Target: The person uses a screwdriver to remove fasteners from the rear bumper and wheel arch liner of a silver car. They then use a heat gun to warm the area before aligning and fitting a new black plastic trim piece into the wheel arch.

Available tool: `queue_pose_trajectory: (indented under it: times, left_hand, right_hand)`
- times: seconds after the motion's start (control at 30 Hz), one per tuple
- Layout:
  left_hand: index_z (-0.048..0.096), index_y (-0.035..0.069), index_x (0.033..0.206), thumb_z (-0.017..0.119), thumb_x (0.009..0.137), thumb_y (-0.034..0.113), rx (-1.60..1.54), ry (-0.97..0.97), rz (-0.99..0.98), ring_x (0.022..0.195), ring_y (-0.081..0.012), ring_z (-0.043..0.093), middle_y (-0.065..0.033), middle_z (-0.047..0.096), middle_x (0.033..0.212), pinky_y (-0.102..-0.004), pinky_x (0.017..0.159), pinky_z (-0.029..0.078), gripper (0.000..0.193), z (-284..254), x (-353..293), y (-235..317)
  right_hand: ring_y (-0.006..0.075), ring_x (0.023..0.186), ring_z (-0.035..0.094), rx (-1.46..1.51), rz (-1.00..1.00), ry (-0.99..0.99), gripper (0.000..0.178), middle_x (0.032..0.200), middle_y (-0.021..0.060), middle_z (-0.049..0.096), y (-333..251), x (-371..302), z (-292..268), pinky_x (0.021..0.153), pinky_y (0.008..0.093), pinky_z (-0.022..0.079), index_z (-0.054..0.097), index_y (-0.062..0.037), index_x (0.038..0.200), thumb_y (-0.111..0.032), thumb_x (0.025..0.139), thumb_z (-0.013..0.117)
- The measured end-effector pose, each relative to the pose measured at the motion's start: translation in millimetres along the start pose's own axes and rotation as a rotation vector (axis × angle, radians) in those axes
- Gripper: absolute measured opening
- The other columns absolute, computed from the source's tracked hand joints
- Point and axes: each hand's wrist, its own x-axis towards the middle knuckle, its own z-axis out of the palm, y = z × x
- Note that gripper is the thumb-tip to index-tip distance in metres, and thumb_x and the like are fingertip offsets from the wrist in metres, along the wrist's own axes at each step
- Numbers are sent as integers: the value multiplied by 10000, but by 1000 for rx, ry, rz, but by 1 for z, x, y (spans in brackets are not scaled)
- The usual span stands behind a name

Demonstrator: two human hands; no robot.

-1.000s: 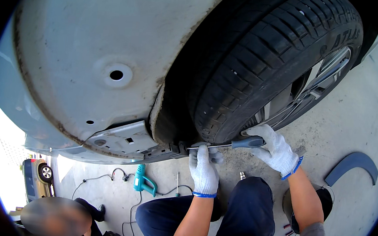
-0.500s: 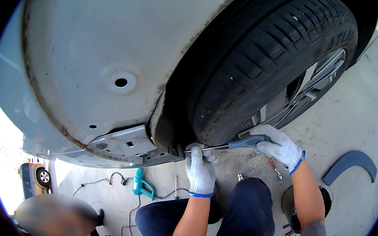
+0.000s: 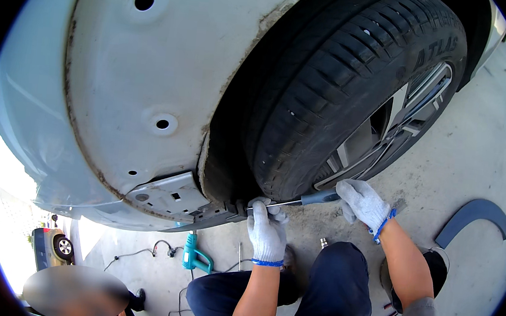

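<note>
Raised block lettering ran along the sidewall of the broad black rubber tyre (image 3: 330, 104), which rose close above the grip and limited the room there. The right hand (image 3: 364, 204), in a white blue-cuffed glove, was clamped on the rear of the grey-handled steel screwdriver (image 3: 318, 198); the similarly gloved left hand (image 3: 267, 231) had its fingers closed round the shaft near the tip. That tip lay against or just beside the black bracket (image 3: 235, 210) under the pale, brown-edged body panel (image 3: 152, 77). Below the right hand, partly hidden by the right forearm (image 3: 406, 259), stood a round dark bucket (image 3: 437, 270), its contents impossible to make out. A curved grey trim piece (image 3: 473, 220) lay well right of the grip, a short silver metal fitting (image 3: 324, 243) below and between both hands, and a teal heat gun (image 3: 195, 255) down to the left.
</note>
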Motion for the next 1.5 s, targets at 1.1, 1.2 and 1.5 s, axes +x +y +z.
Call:
queue_pose_trajectory:
  times: [1.1, 1.2, 1.5]
  left_hand:
    - [605, 122, 1004, 605, 1066, 326, -105, -10, 35, 692, -160, 547, -12, 607, 781, -327, 633, 442, 214, 3, -1, -5]
    - [616, 123, 980, 608, 1064, 332, -123, 28, 26, 688, -162, 548, -8, 607, 764, -331, 632, 443, 226, 1, 3, -5]
    - [615, 112, 1006, 607, 1066, 351, -73, 0, 48, 669, -176, 560, -16, 615, 767, -348, 630, 464, 247, 0, 3, -5]
  right_hand:
    - [156, 654, 617, 65, 86, -3, 327, 730, 78, 645, -9, 0, -3, 618, 318, 498, 657, 8, 1217, -225, 989, 679]
    - [164, 631, 612, -159, -397, 54, 307, 698, 67, 615, -8, -3, 2, 628, 340, 517, 657, 27, 1198, -211, 1005, 662]
    - [155, 613, 589, 32, 102, 64, 460, 637, 47, 558, 6, -1, 4, 627, 349, 521, 602, -17, 900, -439, 1067, 526]
